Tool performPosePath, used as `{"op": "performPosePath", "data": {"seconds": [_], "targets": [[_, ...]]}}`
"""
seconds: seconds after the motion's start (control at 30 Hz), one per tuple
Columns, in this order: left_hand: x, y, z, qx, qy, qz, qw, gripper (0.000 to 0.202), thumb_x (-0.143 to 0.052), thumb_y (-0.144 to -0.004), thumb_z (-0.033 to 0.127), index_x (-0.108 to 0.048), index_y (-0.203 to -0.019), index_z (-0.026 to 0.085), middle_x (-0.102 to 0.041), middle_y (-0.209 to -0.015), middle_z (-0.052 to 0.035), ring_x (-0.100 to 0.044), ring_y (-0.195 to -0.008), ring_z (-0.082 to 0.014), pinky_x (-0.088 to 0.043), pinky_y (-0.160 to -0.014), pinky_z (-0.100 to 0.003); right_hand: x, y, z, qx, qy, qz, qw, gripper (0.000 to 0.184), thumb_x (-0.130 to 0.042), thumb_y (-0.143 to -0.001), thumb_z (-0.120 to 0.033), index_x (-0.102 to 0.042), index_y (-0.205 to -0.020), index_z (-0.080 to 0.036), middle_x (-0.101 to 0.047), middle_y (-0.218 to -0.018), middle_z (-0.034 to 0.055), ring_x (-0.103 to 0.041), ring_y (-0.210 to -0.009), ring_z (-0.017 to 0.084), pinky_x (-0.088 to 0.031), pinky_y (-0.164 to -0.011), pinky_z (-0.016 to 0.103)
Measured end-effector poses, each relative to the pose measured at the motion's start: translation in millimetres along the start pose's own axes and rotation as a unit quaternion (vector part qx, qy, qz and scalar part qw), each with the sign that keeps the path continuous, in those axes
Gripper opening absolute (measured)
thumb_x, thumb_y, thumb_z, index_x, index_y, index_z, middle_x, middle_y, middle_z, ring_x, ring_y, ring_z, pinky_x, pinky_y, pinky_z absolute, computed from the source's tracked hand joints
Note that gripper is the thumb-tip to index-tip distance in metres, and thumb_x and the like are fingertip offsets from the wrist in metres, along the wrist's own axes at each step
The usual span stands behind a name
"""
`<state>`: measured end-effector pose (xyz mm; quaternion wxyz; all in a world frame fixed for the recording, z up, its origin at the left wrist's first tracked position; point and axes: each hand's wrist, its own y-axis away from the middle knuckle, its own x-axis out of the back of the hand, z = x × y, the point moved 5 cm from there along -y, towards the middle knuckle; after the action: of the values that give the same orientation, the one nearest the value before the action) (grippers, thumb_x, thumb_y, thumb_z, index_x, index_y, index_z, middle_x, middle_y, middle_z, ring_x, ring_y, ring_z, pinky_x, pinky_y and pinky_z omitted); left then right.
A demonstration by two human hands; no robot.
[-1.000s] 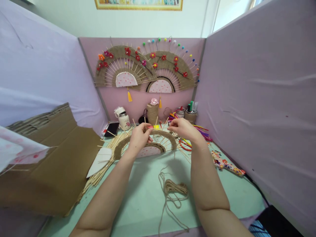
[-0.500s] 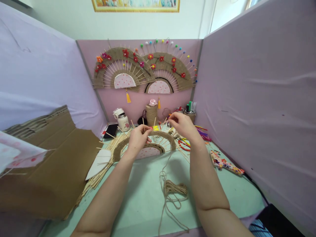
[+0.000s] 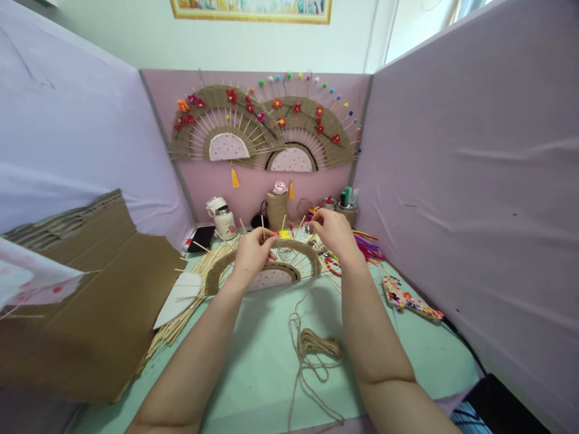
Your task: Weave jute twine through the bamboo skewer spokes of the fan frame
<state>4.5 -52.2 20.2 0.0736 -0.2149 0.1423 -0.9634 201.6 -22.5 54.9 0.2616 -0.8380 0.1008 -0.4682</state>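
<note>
A half-made fan (image 3: 217,274) of thin wooden sticks, with a band of wound jute twine and a pink dotted half-circle at its base, lies on the green table (image 3: 266,361). My left hand (image 3: 251,253) is closed, pinching the sticks at the top of the twine band. My right hand (image 3: 332,232) is raised a little to the right of it, fingers pinched on a strand of twine. That strand runs down to a loose coil of jute twine (image 3: 316,346) between my forearms.
Two finished fans (image 3: 266,126) with red flowers hang on the pink back wall. Below them stand a white jar (image 3: 221,218), a twine spool (image 3: 278,208), pen cups (image 3: 348,211) and pipe cleaners (image 3: 366,244). Brown cardboard (image 3: 90,301) and loose sticks (image 3: 176,322) lie at the left, a patterned strip (image 3: 409,301) at the right.
My right hand has risen slightly and pulled the twine strand up and taut. The left hand stays on the sticks. The view has shifted a little.
</note>
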Motion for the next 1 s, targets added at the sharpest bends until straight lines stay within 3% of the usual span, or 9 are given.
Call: {"op": "performPosePath", "data": {"seconds": [0.23,0.47,0.6,0.73,0.87,0.93,1.0], "targets": [[1.3,0,2,-0.004,-0.007,0.002,1.0,0.012,-0.056,-0.078,0.029,-0.059,-0.081,0.018,-0.06,-0.06,0.0022,-0.063,-0.048,-0.0131,-0.049,-0.042,-0.021,5,29,4,-0.008,0.001,0.028,1.0,0.014,-0.053,-0.083,-0.028,-0.063,-0.083,-0.019,-0.068,-0.087,0.0066,-0.057,-0.077,0.018,-0.037,-0.069,0.027],[0.5,-1,1,0.0,-0.016,-0.004,1.0,0.014,-0.056,-0.078,0.031,-0.059,-0.083,0.018,-0.064,-0.064,0.0004,-0.064,-0.049,-0.0144,-0.049,-0.042,-0.022,-44,47,41,-0.073,-0.179,0.023,0.981,0.017,-0.055,-0.078,-0.033,-0.062,-0.076,-0.017,-0.066,-0.073,0.0033,-0.056,-0.067,0.015,-0.04,-0.066,0.026],[0.3,0,3,-0.016,-0.023,0.009,1.0,0.022,-0.056,-0.08,0.031,-0.057,-0.097,0.017,-0.068,-0.083,-0.0037,-0.063,-0.048,-0.0122,-0.049,-0.042,-0.022,-65,53,50,-0.101,-0.271,0.053,0.956,0.023,-0.056,-0.075,-0.035,-0.064,-0.085,-0.015,-0.063,-0.07,0.0026,-0.054,-0.063,0.015,-0.041,-0.064,0.027],[4.3,6,13,-0.099,-0.078,0.1,0.987,0.05,-0.056,-0.082,0.026,-0.04,-0.129,0.021,-0.06,-0.12,-0.0113,-0.062,-0.052,-0.0087,-0.051,-0.05,-0.024,-72,57,53,-0.088,-0.312,0.06,0.944,0.033,-0.055,-0.077,-0.035,-0.066,-0.101,-0.015,-0.06,-0.069,0.0012,-0.052,-0.063,0.015,-0.042,-0.064,0.027],[2.1,24,30,-0.26,-0.118,0.197,0.938,0.061,-0.052,-0.085,0.022,-0.026,-0.14,0.025,-0.04,-0.141,-0.015,-0.065,-0.078,-0.0118,-0.053,-0.065,-0.024,-73,57,54,-0.071,-0.313,0.064,0.945,0.031,-0.053,-0.079,-0.033,-0.067,-0.101,-0.016,-0.061,-0.071,0.0022,-0.053,-0.065,0.016,-0.042,-0.066,0.028],[-7.0,32,34,-0.321,-0.124,0.188,0.92,0.057,-0.049,-0.087,0.023,-0.026,-0.139,0.025,-0.041,-0.141,-0.0144,-0.064,-0.084,-0.0123,-0.052,-0.066,-0.023,-72,56,53,-0.066,-0.312,0.066,0.946,0.03,-0.052,-0.08,-0.032,-0.068,-0.1,-0.017,-0.062,-0.072,0.0028,-0.053,-0.066,0.016,-0.042,-0.066,0.028],[-20.0,36,35,-0.338,-0.129,0.146,0.921,0.057,-0.048,-0.088,0.023,-0.025,-0.14,0.025,-0.047,-0.137,-0.014,-0.063,-0.077,-0.0104,-0.052,-0.064,-0.022,-70,56,52,-0.067,-0.312,0.068,0.945,0.029,-0.052,-0.08,-0.031,-0.068,-0.099,-0.017,-0.063,-0.073,0.0032,-0.053,-0.067,0.016,-0.042,-0.067,0.028]]}}
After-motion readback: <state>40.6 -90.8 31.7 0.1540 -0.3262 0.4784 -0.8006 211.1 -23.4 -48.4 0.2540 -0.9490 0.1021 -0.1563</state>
